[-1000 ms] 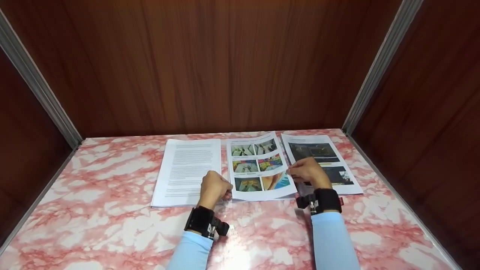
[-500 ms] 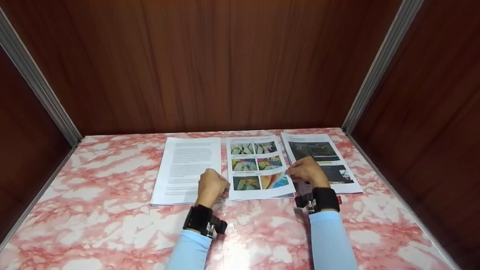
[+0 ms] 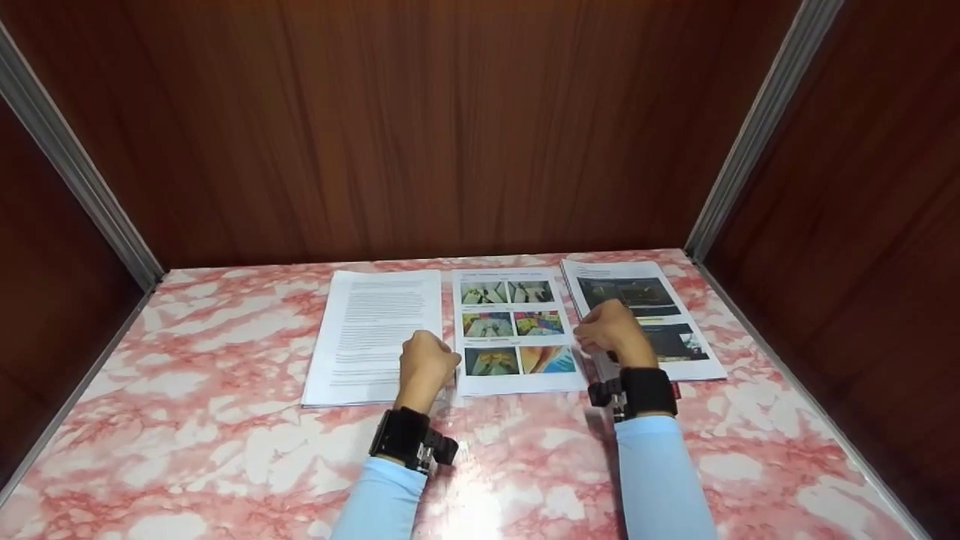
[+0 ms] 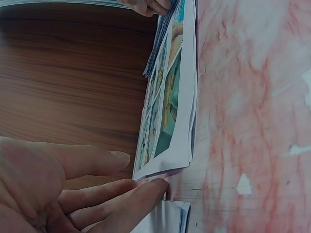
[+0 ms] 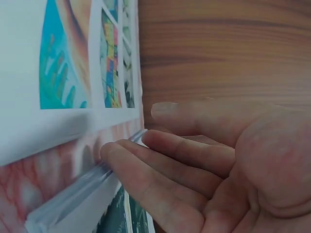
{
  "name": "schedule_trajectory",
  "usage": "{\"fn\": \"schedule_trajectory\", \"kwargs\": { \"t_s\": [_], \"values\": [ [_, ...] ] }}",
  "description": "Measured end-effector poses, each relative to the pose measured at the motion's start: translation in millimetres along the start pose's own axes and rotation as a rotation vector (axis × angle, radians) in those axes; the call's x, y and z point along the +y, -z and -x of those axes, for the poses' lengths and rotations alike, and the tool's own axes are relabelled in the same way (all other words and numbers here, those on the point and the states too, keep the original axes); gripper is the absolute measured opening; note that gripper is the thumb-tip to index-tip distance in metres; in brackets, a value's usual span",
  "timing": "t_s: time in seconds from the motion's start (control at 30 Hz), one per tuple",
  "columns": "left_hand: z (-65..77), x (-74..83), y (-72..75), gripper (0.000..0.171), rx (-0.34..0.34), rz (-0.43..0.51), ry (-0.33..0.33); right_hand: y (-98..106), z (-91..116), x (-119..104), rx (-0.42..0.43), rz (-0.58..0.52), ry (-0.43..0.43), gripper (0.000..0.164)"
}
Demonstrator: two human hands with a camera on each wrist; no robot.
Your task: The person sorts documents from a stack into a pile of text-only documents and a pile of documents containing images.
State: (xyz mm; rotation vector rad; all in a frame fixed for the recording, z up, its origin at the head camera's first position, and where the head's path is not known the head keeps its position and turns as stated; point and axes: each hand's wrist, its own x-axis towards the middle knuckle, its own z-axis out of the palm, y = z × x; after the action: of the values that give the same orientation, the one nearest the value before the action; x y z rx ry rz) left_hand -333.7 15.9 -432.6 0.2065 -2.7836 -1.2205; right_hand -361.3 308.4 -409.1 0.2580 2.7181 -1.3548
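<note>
In the head view, a sheet printed with several colour photos [image 3: 517, 330] lies flat on top of the middle paper stack. My left hand [image 3: 427, 364] is at its left edge, over the lower right corner of a text-covered paper stack [image 3: 367, 322]. Thumb and fingers [image 4: 116, 204] are apart in the left wrist view, with no page pinched. Over the left part of a third paper stack [image 3: 679, 367], with dark pictures, is my right hand [image 3: 615, 334], beside the photo sheet's right edge. The right wrist view shows its fingers [image 5: 160, 179] loosely bent, holding nothing.
The stacks lie side by side on a red and white marbled table [image 3: 225, 450]. Brown wood-look panels [image 3: 420, 135] enclose the back and both sides, with metal posts [image 3: 765, 127] at the corners. Each wrist wears a black strapped camera [image 3: 649, 391].
The photo sheet's raised right side has come down flat onto the middle stack. Right fingers have let go of its right edge; both hands stay near its sides.
</note>
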Motion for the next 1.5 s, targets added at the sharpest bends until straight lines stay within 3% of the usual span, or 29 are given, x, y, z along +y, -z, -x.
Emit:
{"fn": "schedule_trajectory", "kwargs": {
  "t_s": [0.47, 0.83, 1.1, 1.33, 1.5],
  "values": [
    [-0.5, 3.8, -3.8, 0.01, -0.03, 0.028, 0.019, -4, -5, 2, 0.01, 0.092, 0.015, 0.027],
    [-3.6, -2.6, -5.4, 0.011, -0.009, 0.062, -0.006, 0, 1, -2, -0.003, 0.08, 0.028, 0.031],
    [-6.1, -9.6, -6.4, 0.012, 0.0, 0.106, 0.011, 5, 8, -12, -0.005, 0.029, 0.016, 0.042],
    [-8.5, -14.1, -6.0, 0.01, -0.009, 0.151, 0.032, 8, 9, -10, -0.042, -0.04, 0.01, 0.042],
    [-11.5, -16.5, -7.8, 0.011, -0.027, 0.176, 0.054, 11, 10, -8, -0.053, -0.018, -0.001, 0.045]
  ]
}}
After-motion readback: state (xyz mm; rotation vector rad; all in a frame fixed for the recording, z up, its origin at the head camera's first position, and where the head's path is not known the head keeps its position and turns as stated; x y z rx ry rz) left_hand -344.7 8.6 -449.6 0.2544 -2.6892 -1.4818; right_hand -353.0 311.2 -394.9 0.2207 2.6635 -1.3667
